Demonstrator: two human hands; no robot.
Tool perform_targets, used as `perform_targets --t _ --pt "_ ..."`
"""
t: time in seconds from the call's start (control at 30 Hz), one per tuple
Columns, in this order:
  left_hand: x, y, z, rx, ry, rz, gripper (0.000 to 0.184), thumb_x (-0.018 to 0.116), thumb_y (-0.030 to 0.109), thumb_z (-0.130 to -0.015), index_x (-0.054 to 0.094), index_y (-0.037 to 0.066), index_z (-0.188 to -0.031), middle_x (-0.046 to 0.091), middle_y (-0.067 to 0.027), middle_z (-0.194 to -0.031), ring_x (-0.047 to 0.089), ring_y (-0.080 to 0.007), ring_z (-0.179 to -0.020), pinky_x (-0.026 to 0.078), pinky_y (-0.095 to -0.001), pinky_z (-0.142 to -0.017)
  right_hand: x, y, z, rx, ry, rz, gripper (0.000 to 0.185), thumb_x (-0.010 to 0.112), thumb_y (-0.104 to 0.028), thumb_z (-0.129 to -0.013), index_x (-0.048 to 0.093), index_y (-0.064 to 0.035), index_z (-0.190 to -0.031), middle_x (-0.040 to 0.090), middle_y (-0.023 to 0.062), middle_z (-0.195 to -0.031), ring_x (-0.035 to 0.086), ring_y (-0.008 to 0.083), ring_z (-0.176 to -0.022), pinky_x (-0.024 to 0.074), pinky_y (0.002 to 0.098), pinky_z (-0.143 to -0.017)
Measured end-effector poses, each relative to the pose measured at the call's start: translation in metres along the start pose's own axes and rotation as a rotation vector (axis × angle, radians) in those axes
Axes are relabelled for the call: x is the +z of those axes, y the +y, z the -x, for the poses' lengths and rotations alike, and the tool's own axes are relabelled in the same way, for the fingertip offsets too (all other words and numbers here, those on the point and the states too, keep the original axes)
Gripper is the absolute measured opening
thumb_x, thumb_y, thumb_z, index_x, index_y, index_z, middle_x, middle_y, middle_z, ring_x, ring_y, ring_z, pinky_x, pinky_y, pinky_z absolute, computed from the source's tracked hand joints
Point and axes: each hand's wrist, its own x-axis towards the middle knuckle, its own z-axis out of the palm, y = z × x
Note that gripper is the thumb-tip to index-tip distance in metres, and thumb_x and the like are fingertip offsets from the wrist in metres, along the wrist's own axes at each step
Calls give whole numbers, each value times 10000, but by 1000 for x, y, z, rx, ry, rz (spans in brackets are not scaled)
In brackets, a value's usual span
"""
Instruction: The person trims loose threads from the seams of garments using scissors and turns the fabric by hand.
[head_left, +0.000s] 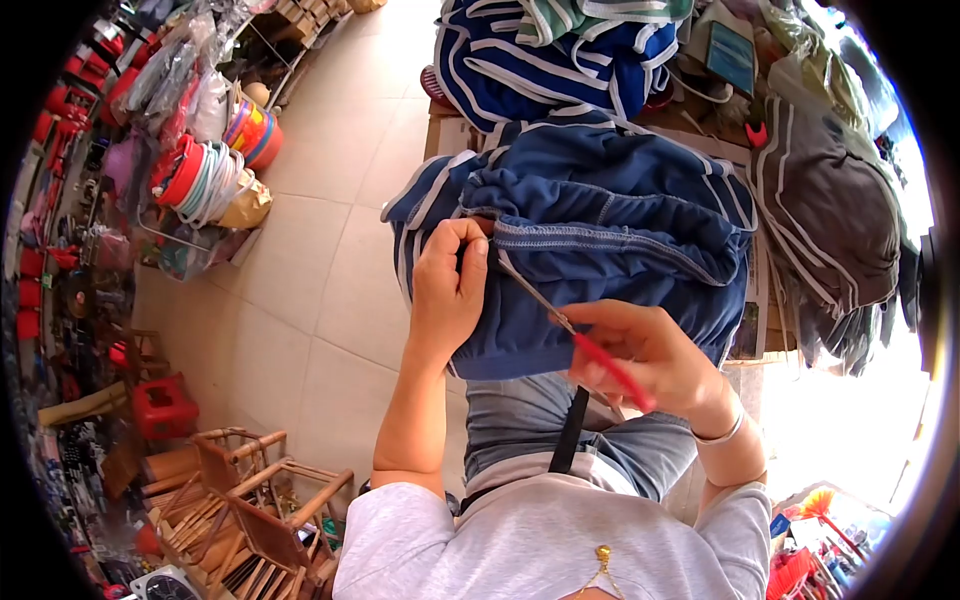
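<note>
A blue garment [570, 170] with white stripes and pale overlocked seams lies bunched over my lap and the table edge. My left hand [450, 285] is closed at its left side, thumb against the fingers, pinching the cloth by the end of a stitched seam [560, 235]. In my right hand [650, 350] is a pair of scissors with red handles [615, 372]. Their metal blades [535, 293] point up and left toward the cloth at my left fingertips. Whether the tips touch the fabric I cannot tell.
More blue striped garments [560, 70] are heaped at the far end of the table. Dark grey striped clothing [825, 200] hangs on the right. Shelves of goods, a red stool [166, 405] and wooden chairs [250, 490] stand to the left on the tiled floor [340, 240].
</note>
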Motion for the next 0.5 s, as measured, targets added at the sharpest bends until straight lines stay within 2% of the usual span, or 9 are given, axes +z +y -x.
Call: perform_targets --t 0.03,0.07,0.13,0.4,0.5 --pt "-1 0 0 -27 -11 -2 56 518 54 -916 523 -1 -913 628 -154 -914 591 -289 -821 461 -331 -766 -4 -1 -3 87 -102 -201 440 581 -290 -943 515 32 -1236 656 121 -816 586 115 -545 445 206 -482" --pt "-1 1 0 -56 -24 -3 59 517 57 -919 526 -1 -914 630 -154 -918 593 -285 -822 462 -326 -765 -4 5 -7 90 -101 -200 440 581 -290 -943 515 32 -1236 656 121 -816 586 115 -545 445 206 -482" --pt "0 0 0 -44 -19 20 63 518 60 -921 527 -2 -914 629 -153 -912 593 -281 -816 462 -323 -761 0 17 -19 60 -62 -408 463 561 -303 -952 498 47 -1247 650 122 -791 559 114 -481 431 205 -442" --pt "1 -1 0 -12 -10 70 65 526 60 -922 532 -5 -919 622 -145 -893 587 -257 -798 462 -313 -749 8 13 -28 103 25 -349 507 544 -359 -954 494 48 -1253 644 112 -767 561 114 -482 431 208 -438" --pt "0 0 1 2 -5 58 61 529 57 -920 530 -4 -914 612 -138 -877 583 -249 -791 461 -312 -744 9 17 -32 93 33 -317 537 550 -379 -944 495 40 -1275 655 138 -792 556 118 -465 413 203 -418"
